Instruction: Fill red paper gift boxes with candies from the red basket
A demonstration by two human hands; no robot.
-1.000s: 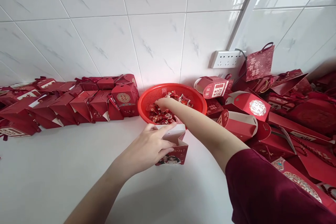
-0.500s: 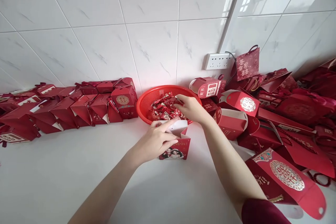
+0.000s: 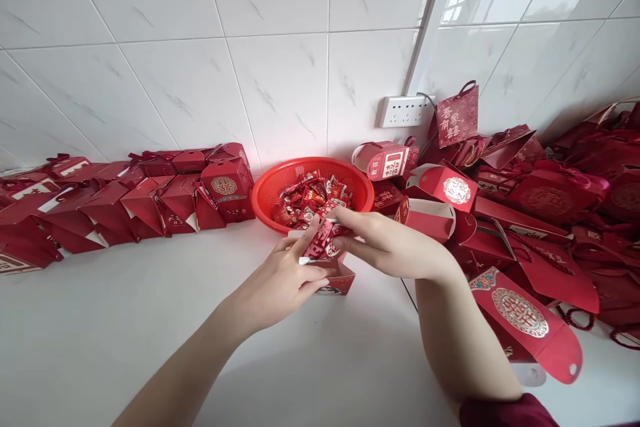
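A small red paper box [image 3: 339, 282] stands on the white tabletop with its top open. My left hand [image 3: 280, 283] closes around its left side, fingers over the rim, and covers much of the box. Above the opening, my right hand [image 3: 385, 243] pinches red-and-white wrapped candies [image 3: 323, 239]; how many cannot be made out. The tips of my left fingers are close to these wrappers. Just behind the box sits a red plastic basket [image 3: 263, 197] with a pile of wrapped candies [image 3: 313, 193] inside.
A row of closed red gift boxes [image 3: 150, 203] lines the wall at the left. Many open red boxes [image 3: 520, 310] and bags crowd the right side. A white power strip [image 3: 405, 111] with a cable is on the tiled wall [image 3: 280, 80].
My right hand has come out of the basket toward me with wrapped candies and is now above the paper box. My left hand stays at the box. The view has shifted slightly.
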